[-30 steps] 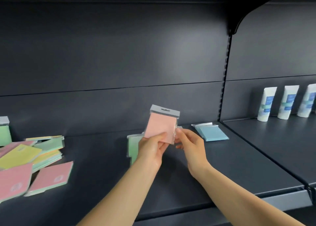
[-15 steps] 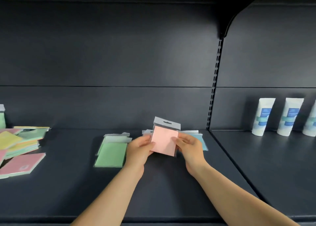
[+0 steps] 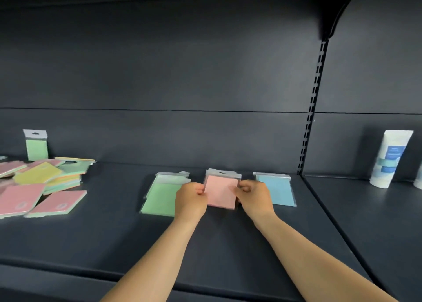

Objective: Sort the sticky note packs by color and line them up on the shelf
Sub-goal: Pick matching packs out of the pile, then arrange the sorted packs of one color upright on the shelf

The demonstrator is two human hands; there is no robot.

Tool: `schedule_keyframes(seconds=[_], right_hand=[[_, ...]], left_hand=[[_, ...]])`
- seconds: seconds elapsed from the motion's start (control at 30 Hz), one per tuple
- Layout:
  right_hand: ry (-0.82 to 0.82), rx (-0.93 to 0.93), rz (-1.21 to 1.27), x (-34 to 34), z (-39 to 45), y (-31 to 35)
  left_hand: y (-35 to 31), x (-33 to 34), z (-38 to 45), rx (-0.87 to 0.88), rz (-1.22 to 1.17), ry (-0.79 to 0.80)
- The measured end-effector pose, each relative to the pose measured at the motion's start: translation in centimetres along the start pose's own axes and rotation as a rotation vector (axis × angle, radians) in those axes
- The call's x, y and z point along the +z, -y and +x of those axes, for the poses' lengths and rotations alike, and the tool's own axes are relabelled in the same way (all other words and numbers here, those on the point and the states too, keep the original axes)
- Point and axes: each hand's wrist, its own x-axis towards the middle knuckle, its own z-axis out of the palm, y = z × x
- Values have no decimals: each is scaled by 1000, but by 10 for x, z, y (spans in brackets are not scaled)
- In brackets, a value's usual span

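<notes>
While both my hands pinch it by its side edges, the pink sticky note pack in clear wrap with a grey hanger tab [image 3: 221, 191] lies low on the dark shelf [image 3: 228, 244], between two sorted piles. My left hand [image 3: 191, 200] grips the pack's left edge with curled fingers; my right hand [image 3: 253, 198] grips its right edge the same way. I cannot tell whether the pack rests fully on the shelf or on other pink packs beneath it, though more grey tabs peek out behind its top.

Just beside it on the left sits the flat stack of green wrapped packs [image 3: 161, 195], partly hidden by my left hand. Just beside it on the right lies the stack of blue wrapped packs [image 3: 277, 191].

Well apart, at the shelf's far left, a loose heap of pink, yellow and green packs [image 3: 38, 184] sprawls, with one green pack standing upright against the back panel [image 3: 36, 145]. On the neighbouring shelf section to the right stands a white tube with a blue label [image 3: 389, 158].
</notes>
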Motion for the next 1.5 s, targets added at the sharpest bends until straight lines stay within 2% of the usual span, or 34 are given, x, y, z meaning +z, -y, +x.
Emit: schedule_keyframes(seconds=[0.1, 0.2, 0.33, 0.43, 0.57, 0.7, 0.87, 1.1, 1.3, 1.5], right_hand=[[-17, -44, -86, -3, -3, 3], [-143, -143, -133, -8, -5, 11], [-172, -319, -164, -4, -11, 42], [-57, -450, -389, 17, -17, 80], [215, -544, -693, 78, -41, 144], [351, -612, -743, 168, -87, 209], [393, -685, -671, 283, -146, 284], [430, -690, -591, 401, -190, 361], [459, -634, -658, 478, -177, 397], [482, -574, -685, 540, -130, 406]], left_hand=[[-3, 0, -6, 35, 141, -11], [-9, -11, -10, 102, 152, 44], [-13, -63, 4, 252, 274, 59], [-1, -129, 15, 328, 468, 104], [45, -234, 25, 305, 680, 114], [105, -348, 27, 243, 775, 78], [189, -478, 24, 158, 661, -52], [284, -605, 34, 58, 577, -61], [334, -665, 75, 23, 526, -68], [381, -678, 134, -12, 423, -10]])
